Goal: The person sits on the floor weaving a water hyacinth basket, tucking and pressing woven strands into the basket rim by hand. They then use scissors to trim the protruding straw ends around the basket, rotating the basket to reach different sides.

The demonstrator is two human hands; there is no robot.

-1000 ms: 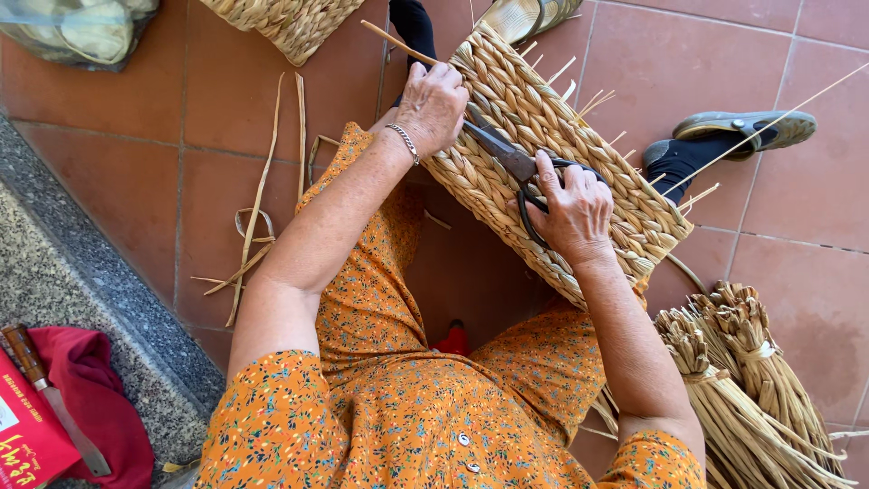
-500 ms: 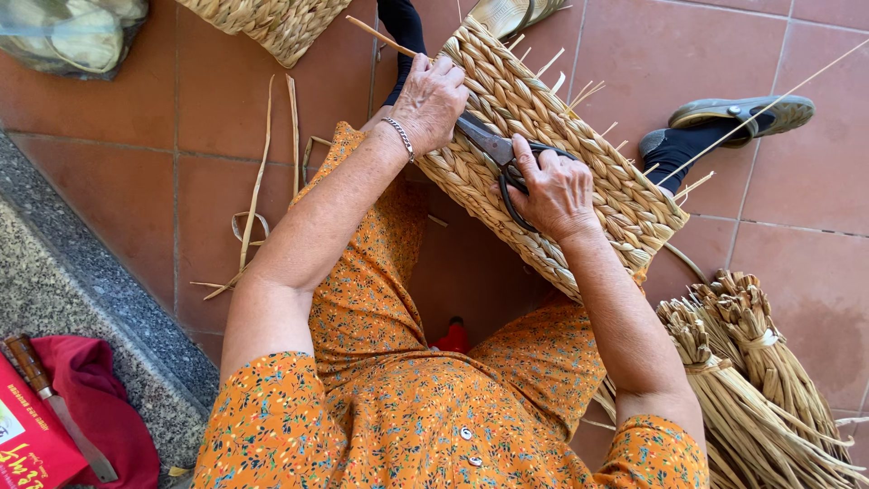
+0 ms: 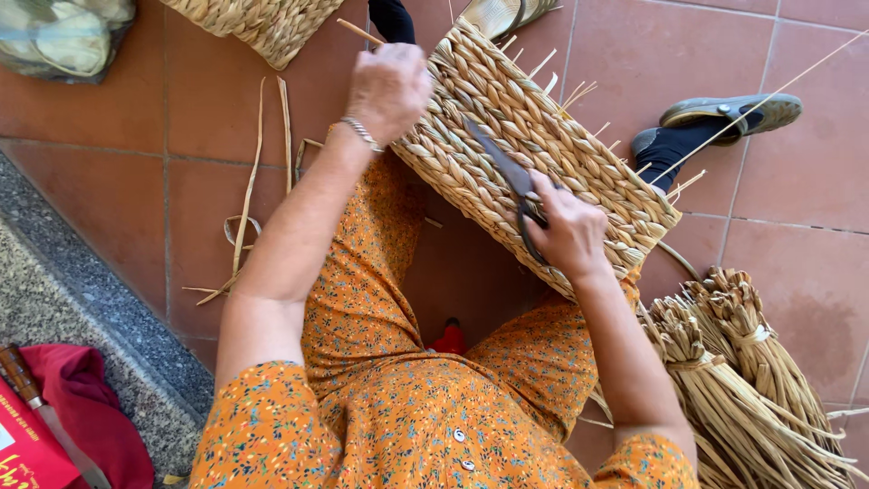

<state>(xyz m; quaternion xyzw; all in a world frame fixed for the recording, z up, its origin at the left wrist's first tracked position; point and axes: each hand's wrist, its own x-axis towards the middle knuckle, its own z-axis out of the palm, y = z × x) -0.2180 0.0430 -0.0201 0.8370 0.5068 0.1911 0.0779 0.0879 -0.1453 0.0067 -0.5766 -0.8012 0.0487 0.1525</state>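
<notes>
Right hand (image 3: 568,231) grips scissors (image 3: 507,172), left hand (image 3: 389,89) clutches woven basket (image 3: 543,154); red box (image 3: 27,448) bottom-left.

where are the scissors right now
In the head view, the scissors sit right of centre, held in the right hand, blades lying across the woven basket panel on the lap.

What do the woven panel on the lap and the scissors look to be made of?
Flat tan braided panel: seemingly dried plant fibre such as rush or straw, matte, with plaited rows and loose stalk ends along its edge. Dark scissors in the right hand: likely metal, dull dark finish, slim straight blades. The left hand holds the panel's top corner.
</notes>
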